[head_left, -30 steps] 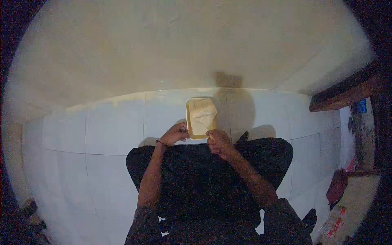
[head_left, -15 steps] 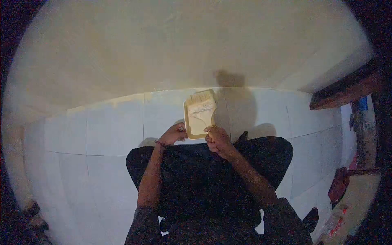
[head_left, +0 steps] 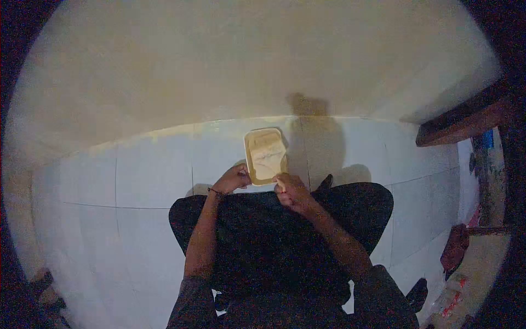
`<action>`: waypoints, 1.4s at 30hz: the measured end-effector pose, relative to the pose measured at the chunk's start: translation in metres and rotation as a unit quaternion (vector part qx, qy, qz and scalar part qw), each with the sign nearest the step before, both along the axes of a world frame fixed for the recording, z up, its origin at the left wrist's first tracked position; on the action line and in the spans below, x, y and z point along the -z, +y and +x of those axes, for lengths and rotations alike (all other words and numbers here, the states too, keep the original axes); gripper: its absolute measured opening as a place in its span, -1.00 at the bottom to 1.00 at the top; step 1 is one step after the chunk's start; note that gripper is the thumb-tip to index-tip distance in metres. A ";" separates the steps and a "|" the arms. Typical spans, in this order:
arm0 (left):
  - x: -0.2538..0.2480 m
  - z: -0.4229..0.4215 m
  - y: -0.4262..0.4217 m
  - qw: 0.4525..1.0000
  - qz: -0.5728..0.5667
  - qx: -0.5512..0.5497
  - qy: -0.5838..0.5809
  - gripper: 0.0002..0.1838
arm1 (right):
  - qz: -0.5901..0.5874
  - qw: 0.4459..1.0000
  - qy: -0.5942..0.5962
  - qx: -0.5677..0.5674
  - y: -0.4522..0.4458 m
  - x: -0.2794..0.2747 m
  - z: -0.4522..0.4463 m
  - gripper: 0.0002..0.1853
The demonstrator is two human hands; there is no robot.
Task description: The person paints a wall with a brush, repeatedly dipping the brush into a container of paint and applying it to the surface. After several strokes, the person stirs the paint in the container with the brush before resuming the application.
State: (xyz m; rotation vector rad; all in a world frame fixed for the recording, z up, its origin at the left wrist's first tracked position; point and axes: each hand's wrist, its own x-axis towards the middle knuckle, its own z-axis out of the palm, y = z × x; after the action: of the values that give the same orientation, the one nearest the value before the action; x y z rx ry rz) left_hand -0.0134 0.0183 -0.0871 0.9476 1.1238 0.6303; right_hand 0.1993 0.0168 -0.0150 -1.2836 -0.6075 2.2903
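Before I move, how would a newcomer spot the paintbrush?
Below the broad wall, find the pale tiled floor ahead of the dark knees. There, a shallow yellow tray shows beside the left hand. The paintbrush is the wide flat tool over it, set apart by the right hand gripping it.

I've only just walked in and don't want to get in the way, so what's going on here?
A person sits cross-legged on a tiled floor, facing a wall. The right hand grips the handle of a wide brush, its head over the tray. The left hand holds the tray at its near left corner. Pale yellowish marks show where floor and wall meet. Whether the bristles touch the tray is hard to tell.
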 end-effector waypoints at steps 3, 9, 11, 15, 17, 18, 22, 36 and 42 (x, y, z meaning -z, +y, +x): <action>-0.002 -0.001 0.000 1.000 -0.003 0.004 0.013 -0.82 | -0.015 0.999 -0.032 0.001 -0.004 0.008 -0.003 -0.79; -0.011 0.000 0.001 1.000 -0.009 0.001 0.012 -0.79 | 0.046 0.999 -0.005 -0.010 0.006 0.012 -0.004 -0.77; -0.011 0.000 0.001 1.000 -0.012 0.002 0.011 -0.78 | 0.036 0.999 -0.006 -0.013 0.004 0.017 -0.005 -0.77; -0.008 0.000 0.002 0.999 0.004 0.015 0.039 -0.74 | -0.005 1.000 -0.013 -0.009 0.009 0.022 -0.011 -0.76; -0.011 -0.001 -0.002 1.000 0.005 0.006 0.013 -0.73 | 0.001 1.000 0.017 -0.010 0.014 0.022 -0.010 -0.78; -0.014 -0.001 -0.003 1.000 0.005 -0.003 -0.012 -0.72 | 0.006 0.999 0.047 -0.011 0.016 0.023 -0.010 -0.80; -0.014 0.000 0.000 1.000 -0.002 0.013 0.021 -0.72 | -0.022 0.999 0.025 0.000 0.019 0.024 -0.010 -0.80; -0.007 -0.001 -0.002 1.000 0.019 0.015 0.006 -0.79 | 0.070 0.997 0.015 0.007 0.016 0.028 -0.011 -0.78; -0.008 -0.001 -0.002 1.000 0.013 0.002 0.003 -0.81 | 0.058 0.998 -0.019 -0.032 0.016 0.024 -0.014 -0.77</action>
State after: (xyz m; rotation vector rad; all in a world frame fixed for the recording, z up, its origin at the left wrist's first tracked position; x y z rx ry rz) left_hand -0.0145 0.0162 -0.0790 0.9745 1.1219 0.6396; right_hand 0.1852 0.0327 -0.0387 -1.2712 -0.7923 2.2507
